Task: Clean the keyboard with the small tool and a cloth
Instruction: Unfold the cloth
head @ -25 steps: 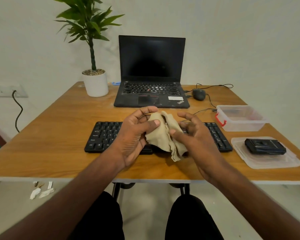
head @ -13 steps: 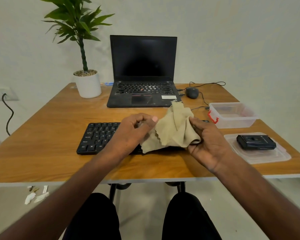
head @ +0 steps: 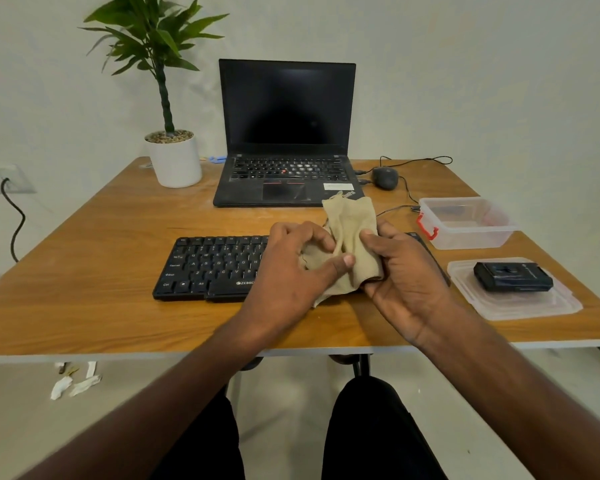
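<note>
A black keyboard (head: 215, 265) lies flat near the front of the wooden table (head: 101, 258); my hands hide its right half. Above it I hold a beige cloth (head: 352, 230) bunched between both hands. My left hand (head: 291, 271) pinches the cloth's lower fold between thumb and curled fingers. My right hand (head: 402, 268) grips the cloth from the right, with the upper corner standing up loose. A small black tool (head: 513, 277) lies on a clear plastic lid (head: 520, 303) at the right.
An open laptop (head: 286, 133) with a dark screen stands behind the keyboard. A potted plant (head: 175, 161) is at the back left, a wired mouse (head: 384, 177) at the back right. An open clear plastic box (head: 465, 221) sits right of the keyboard.
Both hands have reworked the cloth: it was spread wider half a second ago and is now gathered narrower, with its top corner upright. The hands stay above the keyboard's right half.
</note>
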A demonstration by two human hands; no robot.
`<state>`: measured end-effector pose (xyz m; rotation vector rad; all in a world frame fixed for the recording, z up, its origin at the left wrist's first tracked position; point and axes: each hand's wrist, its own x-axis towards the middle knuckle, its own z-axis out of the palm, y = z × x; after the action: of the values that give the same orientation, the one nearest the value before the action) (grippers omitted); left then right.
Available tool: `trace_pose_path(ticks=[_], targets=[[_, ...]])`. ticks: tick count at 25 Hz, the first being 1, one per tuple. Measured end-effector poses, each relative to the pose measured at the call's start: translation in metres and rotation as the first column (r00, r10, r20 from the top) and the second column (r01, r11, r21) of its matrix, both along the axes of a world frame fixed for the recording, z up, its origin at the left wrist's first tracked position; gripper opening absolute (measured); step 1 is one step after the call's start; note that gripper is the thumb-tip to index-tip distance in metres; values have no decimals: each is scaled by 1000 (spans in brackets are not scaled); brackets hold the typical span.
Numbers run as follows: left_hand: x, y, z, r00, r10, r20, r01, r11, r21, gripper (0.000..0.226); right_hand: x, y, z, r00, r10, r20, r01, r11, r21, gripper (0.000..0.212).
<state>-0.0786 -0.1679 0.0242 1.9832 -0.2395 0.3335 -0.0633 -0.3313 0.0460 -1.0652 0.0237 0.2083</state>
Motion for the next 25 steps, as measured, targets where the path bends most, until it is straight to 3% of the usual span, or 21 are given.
trace_pose_path(ticks=[3, 7, 11, 15, 18, 20, 22, 25], targets=[[1, 3, 1, 999, 10, -44, -13, 997, -73, 10, -3, 0, 1, 999, -32, 14, 33, 998, -57, 32], [0, 2, 7, 992, -51, -112, 10, 941, -339, 8, 3, -8, -4, 977, -185, -105, 178, 982, -71, 23], [1, 4, 8, 978, -139, -158, 43, 867, -496, 8, 4, -16, 2, 985, -103, -139, 106, 994, 13, 41], [4, 9, 2, 953, -215, -212, 36, 778, -627, 26, 4, -18, 5, 994, -106, -22, 104, 992, -71, 43], [9, 10, 3, 889, -339, -307, -10, 658, -753, 65, -1, -18, 14, 984, -52, 170, 78, 986, -150, 35], [9, 12, 5, 840, -429, -332, 26, 642, -766, 71, -5, -17, 21, 903, 19, 428, 170, 901, -400, 21], [8, 14, 6, 807, -484, -337, 111, 686, -720, 63, -8, -16, 24, 778, 148, 611, 334, 726, -601, 21], [6, 16, 9, 807, -501, -314, 216, 744, -632, 50, -12, -16, 28, 665, 237, 708, 494, 572, -655, 32]])
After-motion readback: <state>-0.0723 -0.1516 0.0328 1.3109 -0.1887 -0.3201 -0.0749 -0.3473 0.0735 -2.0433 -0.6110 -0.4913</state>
